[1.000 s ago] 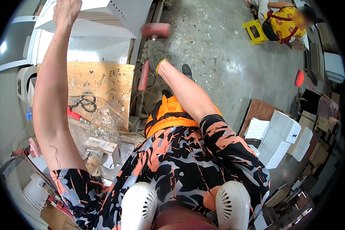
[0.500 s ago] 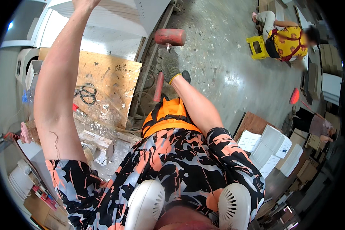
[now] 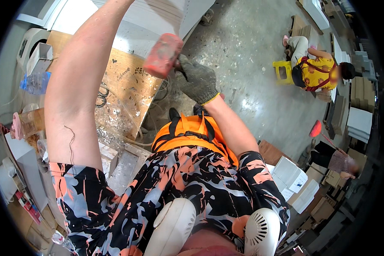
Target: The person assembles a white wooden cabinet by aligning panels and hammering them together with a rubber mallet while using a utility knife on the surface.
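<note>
My right hand (image 3: 196,81), in a grey knit glove with a yellow cuff, is closed around the handle of a mallet. The red, scuffed mallet head (image 3: 163,55) is raised and tilted, in front of a large white sheet-like piece (image 3: 158,19) at the top. Most of the handle is hidden by the glove. My left forearm (image 3: 94,42) reaches up across the worktable toward the white piece. Its hand lies beyond the upper edge, out of sight. Below the mallet head is the paint-spattered wooden board (image 3: 130,85) of the worktable.
Black loops (image 3: 101,97), perhaps scissor handles, lie on the board. Left of my arm are a clear plastic bottle (image 3: 36,83) and a jar with a pink lid (image 3: 23,125). A person in yellow (image 3: 318,70) sits on the right; another holds a broom (image 3: 315,129). White boxes (image 3: 288,175) stand nearby.
My right hand has swung the mallet up and leftward, its head now tilted over the worktable's edge. My left hand has gone out of view at the top. The whole view has shifted slightly.
</note>
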`<action>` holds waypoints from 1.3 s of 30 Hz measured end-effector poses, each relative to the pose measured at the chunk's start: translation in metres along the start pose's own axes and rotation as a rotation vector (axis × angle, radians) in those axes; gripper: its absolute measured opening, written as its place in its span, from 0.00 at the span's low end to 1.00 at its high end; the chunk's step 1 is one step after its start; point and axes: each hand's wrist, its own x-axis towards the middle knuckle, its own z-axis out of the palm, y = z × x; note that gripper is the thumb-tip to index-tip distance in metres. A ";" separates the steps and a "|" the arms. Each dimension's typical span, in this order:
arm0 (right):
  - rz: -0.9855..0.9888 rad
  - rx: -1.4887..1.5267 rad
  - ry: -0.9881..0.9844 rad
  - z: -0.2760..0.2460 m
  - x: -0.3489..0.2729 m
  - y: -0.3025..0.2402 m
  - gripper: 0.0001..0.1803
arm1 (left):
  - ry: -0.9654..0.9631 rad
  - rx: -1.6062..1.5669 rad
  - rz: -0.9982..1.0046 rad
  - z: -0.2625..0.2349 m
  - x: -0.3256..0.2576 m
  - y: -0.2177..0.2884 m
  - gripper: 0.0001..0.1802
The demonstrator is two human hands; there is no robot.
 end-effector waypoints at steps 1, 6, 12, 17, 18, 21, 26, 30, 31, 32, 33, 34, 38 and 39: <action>-0.032 -0.082 -0.053 0.000 0.006 -0.002 0.19 | -0.012 -0.002 -0.001 -0.002 0.000 0.001 0.24; -0.035 -0.127 -0.102 0.001 0.035 -0.011 0.20 | 0.000 0.002 -0.004 -0.001 -0.001 -0.003 0.24; 0.085 -0.138 -0.161 -0.007 0.043 -0.018 0.18 | -0.007 -0.009 0.007 -0.003 -0.002 0.000 0.23; 0.117 -0.068 -0.140 0.010 0.041 -0.003 0.17 | 0.001 -0.006 0.016 -0.005 -0.004 0.003 0.22; 0.153 -0.053 -0.161 0.013 0.043 0.000 0.17 | 0.004 -0.004 0.020 -0.005 -0.003 0.003 0.22; 0.049 -0.123 -0.134 0.023 0.031 0.006 0.16 | 0.040 -0.015 0.039 0.000 -0.003 -0.002 0.22; 0.085 -0.053 -0.104 0.021 0.029 0.009 0.15 | 0.047 -0.026 0.045 0.003 -0.002 -0.002 0.22; 0.111 -0.109 -0.158 0.017 0.029 0.003 0.14 | 0.012 -0.029 0.026 0.006 0.002 -0.005 0.22; 0.120 -0.100 -0.147 0.020 0.029 0.007 0.15 | -0.023 -0.029 0.007 0.005 0.002 -0.005 0.22; 0.126 -0.091 -0.134 0.023 0.031 0.012 0.15 | -0.011 -0.022 0.013 0.003 0.002 -0.003 0.22; 0.132 -0.082 -0.121 0.025 0.033 0.015 0.16 | 0.002 -0.015 0.019 0.001 0.000 0.000 0.22; 0.120 -0.056 -0.111 0.026 0.031 0.018 0.16 | 0.016 -0.008 0.024 0.000 -0.001 0.001 0.22; 0.138 0.130 -0.115 0.025 0.016 0.010 0.16 | 0.027 0.015 0.031 0.001 -0.003 -0.006 0.21; 0.165 0.195 -0.118 0.024 0.010 0.008 0.17 | 0.023 0.009 0.033 0.003 -0.003 -0.005 0.22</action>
